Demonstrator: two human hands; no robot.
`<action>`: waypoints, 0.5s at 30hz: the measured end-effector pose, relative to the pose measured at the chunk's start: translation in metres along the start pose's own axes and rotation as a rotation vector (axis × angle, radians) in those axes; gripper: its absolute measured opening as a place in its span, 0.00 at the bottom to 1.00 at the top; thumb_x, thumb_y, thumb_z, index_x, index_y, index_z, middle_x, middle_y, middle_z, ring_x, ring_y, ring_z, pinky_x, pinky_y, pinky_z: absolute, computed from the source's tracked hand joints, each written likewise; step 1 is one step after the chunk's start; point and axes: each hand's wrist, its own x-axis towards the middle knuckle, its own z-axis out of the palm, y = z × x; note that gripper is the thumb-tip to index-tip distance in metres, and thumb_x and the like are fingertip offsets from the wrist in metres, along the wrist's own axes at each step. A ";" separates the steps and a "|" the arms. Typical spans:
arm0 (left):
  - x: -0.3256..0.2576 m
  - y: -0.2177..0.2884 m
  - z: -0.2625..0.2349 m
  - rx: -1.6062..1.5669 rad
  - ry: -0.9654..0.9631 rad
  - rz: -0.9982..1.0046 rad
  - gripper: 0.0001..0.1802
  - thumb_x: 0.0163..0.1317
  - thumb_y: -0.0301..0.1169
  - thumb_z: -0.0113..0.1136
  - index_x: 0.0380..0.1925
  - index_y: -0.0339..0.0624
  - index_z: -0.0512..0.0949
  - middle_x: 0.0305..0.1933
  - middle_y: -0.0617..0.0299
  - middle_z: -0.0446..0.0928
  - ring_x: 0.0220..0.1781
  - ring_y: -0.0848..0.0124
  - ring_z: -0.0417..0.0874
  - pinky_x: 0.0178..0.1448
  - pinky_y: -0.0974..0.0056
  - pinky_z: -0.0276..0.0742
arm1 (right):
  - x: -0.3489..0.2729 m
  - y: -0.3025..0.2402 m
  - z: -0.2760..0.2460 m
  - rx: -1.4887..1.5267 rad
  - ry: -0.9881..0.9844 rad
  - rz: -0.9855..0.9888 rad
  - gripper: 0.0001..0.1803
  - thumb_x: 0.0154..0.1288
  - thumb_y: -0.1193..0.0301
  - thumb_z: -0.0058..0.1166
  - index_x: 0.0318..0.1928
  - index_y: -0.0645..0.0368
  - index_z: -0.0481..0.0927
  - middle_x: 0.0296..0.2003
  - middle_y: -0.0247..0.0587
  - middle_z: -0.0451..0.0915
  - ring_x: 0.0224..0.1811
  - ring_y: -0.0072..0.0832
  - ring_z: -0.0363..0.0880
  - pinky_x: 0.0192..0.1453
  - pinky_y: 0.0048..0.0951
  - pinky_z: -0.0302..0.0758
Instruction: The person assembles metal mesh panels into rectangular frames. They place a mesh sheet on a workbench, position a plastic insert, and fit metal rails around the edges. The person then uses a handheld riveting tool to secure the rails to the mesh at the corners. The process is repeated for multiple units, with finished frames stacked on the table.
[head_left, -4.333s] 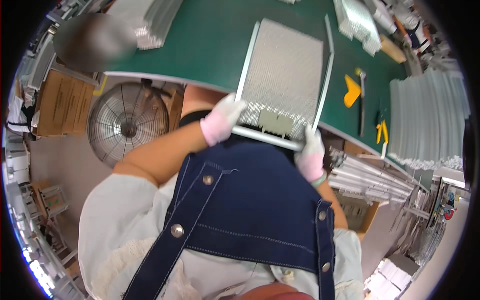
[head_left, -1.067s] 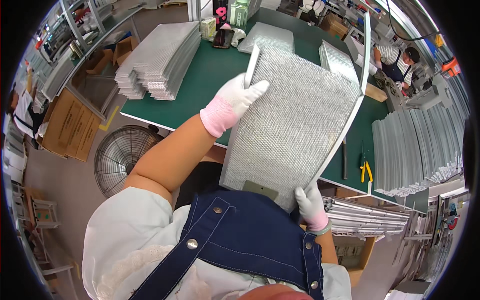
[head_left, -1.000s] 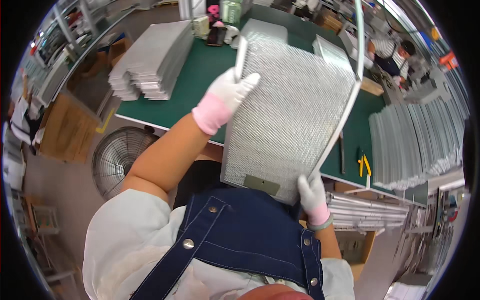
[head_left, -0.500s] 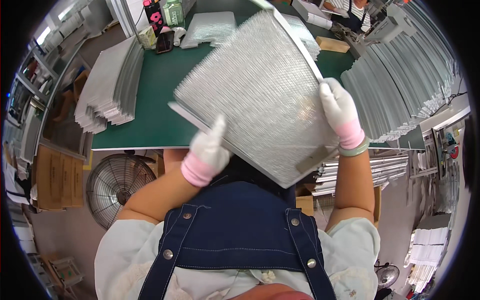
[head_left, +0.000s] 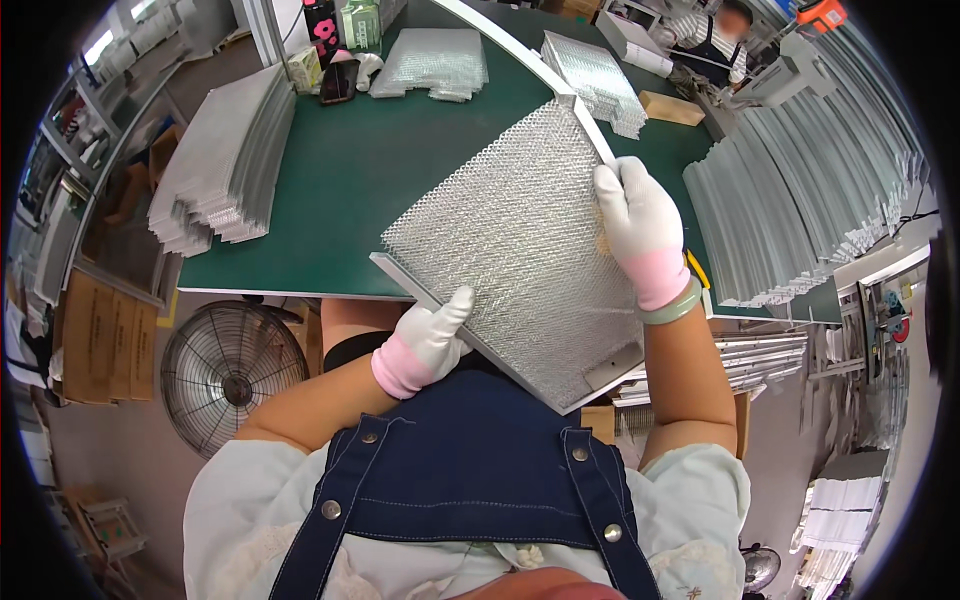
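Observation:
A silvery metal mesh filter panel (head_left: 510, 240) is held tilted between my hands, its lower corner over my apron. Along its lower-left side runs a thin metal frame strip (head_left: 400, 280). My left hand (head_left: 428, 335), in a white glove with a pink cuff, grips that edge with the thumb on the mesh. My right hand (head_left: 640, 225), gloved alike, is closed on the panel's right edge, thumb on top. Beyond the panel's top corner, a long frame strip (head_left: 505, 45) sticks out bent toward the far left. A grey plate (head_left: 612, 368) lies at the mesh's lower right.
The green table (head_left: 330, 210) bears a stack of mesh sheets (head_left: 225, 150) at left and a large stack (head_left: 775, 200) at right. Smaller mesh piles (head_left: 430, 62), a phone (head_left: 338, 82) and a wood block (head_left: 670, 108) lie farther back. A fan (head_left: 235, 365) stands lower left; a co-worker (head_left: 712, 45) is far right.
The panel has come down and nearer to me, with both hands still on it. My right hand has shifted left, and the long strip now shows beyond the top corner.

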 end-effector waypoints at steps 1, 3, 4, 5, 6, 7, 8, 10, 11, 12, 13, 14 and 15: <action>0.000 -0.003 -0.007 0.018 0.006 0.003 0.27 0.79 0.37 0.46 0.71 0.35 0.57 0.71 0.53 0.66 0.71 0.56 0.71 0.73 0.47 0.71 | 0.001 -0.001 0.002 0.005 0.014 -0.012 0.16 0.77 0.60 0.47 0.39 0.59 0.77 0.25 0.50 0.78 0.30 0.47 0.79 0.36 0.40 0.74; -0.002 -0.005 -0.009 0.032 -0.011 0.027 0.27 0.79 0.37 0.46 0.71 0.36 0.57 0.71 0.53 0.65 0.71 0.57 0.70 0.73 0.47 0.71 | 0.007 0.010 0.000 0.249 -0.124 0.076 0.17 0.78 0.58 0.46 0.38 0.59 0.76 0.25 0.50 0.77 0.30 0.47 0.79 0.36 0.41 0.74; -0.005 -0.005 -0.005 0.028 -0.033 0.047 0.27 0.79 0.37 0.45 0.72 0.36 0.57 0.72 0.53 0.65 0.71 0.57 0.70 0.73 0.47 0.71 | 0.009 0.014 -0.001 0.368 -0.191 0.121 0.18 0.78 0.57 0.45 0.38 0.59 0.76 0.25 0.50 0.77 0.30 0.47 0.79 0.36 0.41 0.73; -0.006 -0.005 -0.002 0.024 -0.056 0.068 0.27 0.79 0.37 0.45 0.72 0.36 0.56 0.72 0.53 0.65 0.71 0.57 0.70 0.73 0.46 0.71 | 0.006 0.014 0.003 0.124 -0.118 0.083 0.19 0.78 0.56 0.44 0.37 0.59 0.76 0.25 0.50 0.77 0.30 0.47 0.79 0.36 0.41 0.73; -0.007 -0.006 -0.001 -0.018 -0.047 0.002 0.27 0.79 0.38 0.45 0.72 0.37 0.56 0.72 0.53 0.65 0.71 0.57 0.70 0.73 0.46 0.71 | 0.001 0.009 0.010 -0.114 -0.049 0.045 0.20 0.78 0.55 0.44 0.37 0.59 0.76 0.25 0.50 0.77 0.30 0.47 0.78 0.36 0.41 0.73; -0.008 -0.007 -0.001 -0.060 -0.039 -0.064 0.28 0.79 0.38 0.45 0.72 0.37 0.56 0.72 0.53 0.65 0.71 0.57 0.70 0.73 0.46 0.71 | -0.003 0.007 0.016 -0.351 0.021 0.006 0.21 0.79 0.54 0.43 0.37 0.59 0.75 0.25 0.50 0.77 0.30 0.47 0.78 0.36 0.40 0.73; -0.010 -0.008 -0.001 -0.102 -0.031 -0.130 0.28 0.79 0.38 0.46 0.72 0.37 0.56 0.72 0.53 0.64 0.71 0.57 0.70 0.73 0.46 0.71 | -0.005 0.012 0.020 -0.300 -0.015 0.001 0.22 0.79 0.53 0.43 0.36 0.59 0.75 0.25 0.50 0.77 0.30 0.47 0.77 0.37 0.40 0.73; -0.010 -0.010 -0.009 -0.064 -0.044 -0.137 0.29 0.79 0.39 0.46 0.72 0.37 0.55 0.72 0.52 0.64 0.72 0.57 0.70 0.73 0.47 0.71 | 0.001 0.018 0.020 -0.210 -0.076 -0.017 0.24 0.79 0.52 0.42 0.35 0.60 0.74 0.26 0.51 0.77 0.30 0.48 0.76 0.38 0.39 0.73; -0.013 -0.012 -0.012 -0.064 -0.062 -0.127 0.29 0.79 0.39 0.46 0.72 0.37 0.55 0.72 0.52 0.64 0.72 0.57 0.70 0.73 0.47 0.71 | 0.002 0.018 0.010 0.007 -0.215 0.099 0.23 0.79 0.54 0.43 0.38 0.62 0.76 0.27 0.45 0.78 0.30 0.39 0.76 0.40 0.36 0.73; -0.017 -0.011 -0.010 -0.066 -0.070 -0.115 0.29 0.79 0.40 0.47 0.72 0.37 0.55 0.72 0.52 0.64 0.72 0.57 0.70 0.73 0.47 0.70 | 0.007 0.016 0.003 0.080 -0.265 0.104 0.21 0.79 0.55 0.43 0.40 0.62 0.77 0.27 0.41 0.77 0.31 0.34 0.75 0.40 0.34 0.73; -0.017 -0.010 -0.008 -0.044 -0.063 -0.116 0.30 0.79 0.40 0.47 0.72 0.37 0.55 0.72 0.52 0.64 0.72 0.57 0.70 0.73 0.46 0.70 | 0.012 0.016 -0.005 0.151 -0.314 0.117 0.20 0.79 0.56 0.44 0.43 0.62 0.78 0.28 0.38 0.77 0.31 0.29 0.75 0.41 0.32 0.73; -0.016 -0.008 -0.007 -0.021 -0.057 -0.117 0.30 0.78 0.39 0.47 0.73 0.37 0.55 0.72 0.52 0.64 0.72 0.57 0.70 0.73 0.46 0.70 | 0.016 0.013 -0.011 0.223 -0.363 0.129 0.19 0.79 0.57 0.45 0.45 0.63 0.78 0.28 0.34 0.77 0.32 0.24 0.74 0.41 0.31 0.72; -0.015 -0.006 -0.006 0.004 -0.054 -0.115 0.30 0.78 0.39 0.48 0.73 0.37 0.55 0.72 0.52 0.64 0.72 0.57 0.70 0.73 0.46 0.70 | 0.019 0.003 -0.014 0.370 -0.356 0.174 0.17 0.78 0.61 0.47 0.51 0.63 0.79 0.31 0.26 0.74 0.35 0.15 0.69 0.41 0.26 0.70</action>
